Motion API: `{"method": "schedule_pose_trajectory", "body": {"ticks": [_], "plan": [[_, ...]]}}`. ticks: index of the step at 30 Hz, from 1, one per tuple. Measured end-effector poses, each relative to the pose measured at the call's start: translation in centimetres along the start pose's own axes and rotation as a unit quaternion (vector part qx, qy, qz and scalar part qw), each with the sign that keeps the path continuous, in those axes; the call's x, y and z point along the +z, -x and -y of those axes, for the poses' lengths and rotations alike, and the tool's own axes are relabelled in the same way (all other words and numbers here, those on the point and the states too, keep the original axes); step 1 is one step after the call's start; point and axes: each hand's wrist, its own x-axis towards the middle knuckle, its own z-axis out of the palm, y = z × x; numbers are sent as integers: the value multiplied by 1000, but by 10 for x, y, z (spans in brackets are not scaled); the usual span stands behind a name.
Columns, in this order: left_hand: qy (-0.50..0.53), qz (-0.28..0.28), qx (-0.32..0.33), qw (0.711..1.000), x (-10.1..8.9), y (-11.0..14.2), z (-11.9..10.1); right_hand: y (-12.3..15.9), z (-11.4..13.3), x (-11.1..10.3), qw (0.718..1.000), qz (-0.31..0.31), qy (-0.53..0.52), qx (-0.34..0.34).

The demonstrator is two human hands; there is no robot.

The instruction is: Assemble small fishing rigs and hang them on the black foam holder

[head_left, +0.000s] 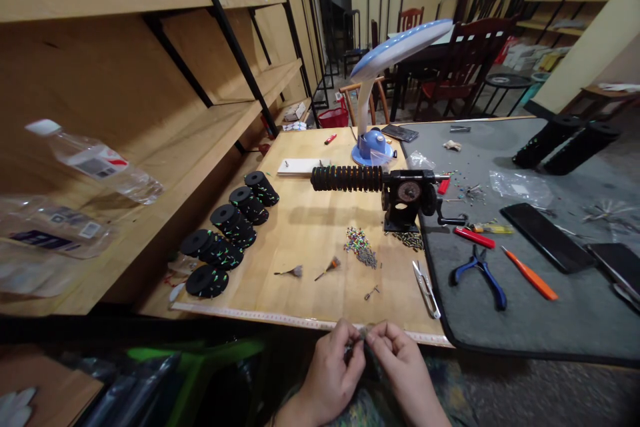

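On the pale wooden counter [295, 227], a blue-and-white lamp [400, 47] stands at the far side, nearer than it a black crank device [403, 197] carries a ridged roller [347, 178] whose long axis runs left to right, and 5 black rolls [230, 220] line the left side. At the near edge, the left hand [333, 370] and right hand [403, 363] are close together, fingertips pinched on 1 small greyish piece [363, 332] between them, mostly hidden, so its long axis and pointing direction cannot be told.
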Motion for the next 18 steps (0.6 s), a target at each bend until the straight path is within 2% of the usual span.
{"method": "schedule_pose_trajectory", "body": {"ticks": [9, 18], "plan": [[-13, 17, 8, 1000, 0, -1, 0, -1, 0, -1, 1000, 3, 2, -2], [41, 14, 3, 999, -1, -3, -3, -3, -4, -1, 998, 12, -51, 22]]}}
